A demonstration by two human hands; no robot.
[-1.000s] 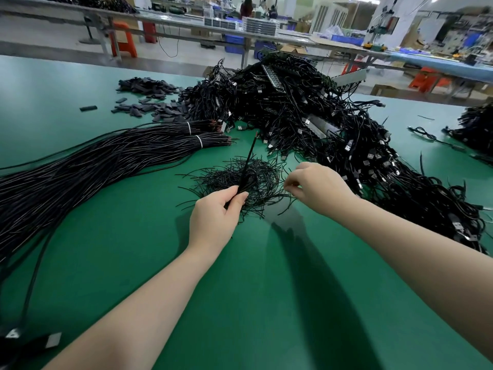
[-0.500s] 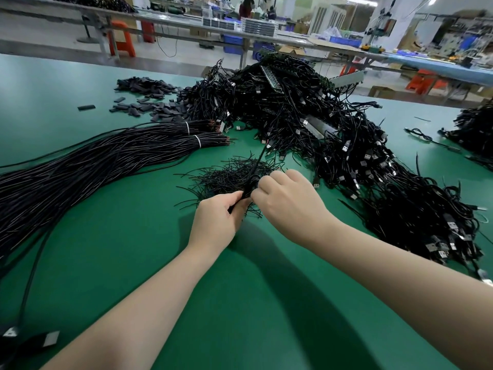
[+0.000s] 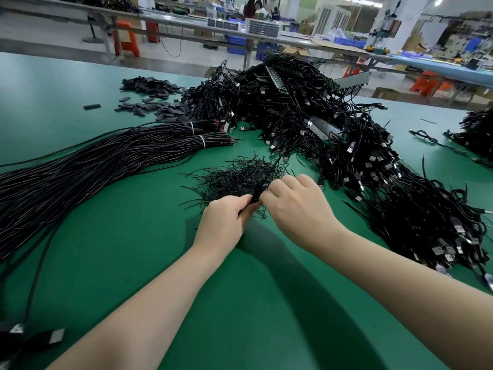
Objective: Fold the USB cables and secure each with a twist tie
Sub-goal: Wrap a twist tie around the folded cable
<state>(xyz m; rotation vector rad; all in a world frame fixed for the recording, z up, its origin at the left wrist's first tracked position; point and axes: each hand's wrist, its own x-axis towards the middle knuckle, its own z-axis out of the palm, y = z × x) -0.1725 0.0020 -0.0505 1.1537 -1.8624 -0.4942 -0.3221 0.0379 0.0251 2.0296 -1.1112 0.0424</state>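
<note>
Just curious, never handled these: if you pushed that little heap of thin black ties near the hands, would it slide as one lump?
Probably not. The twist ties lie as loose, crisscrossed strands, so they would likely scatter. They look thin and light. Stray ends hold kinks, suggesting they stay bent.

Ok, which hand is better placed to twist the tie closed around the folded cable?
Probably the right hand. The left hand already grips the folded black USB cable over the pile of thin black twist ties, while the right hand's curled fingertips meet the cable's top, where twisting would happen.
</note>
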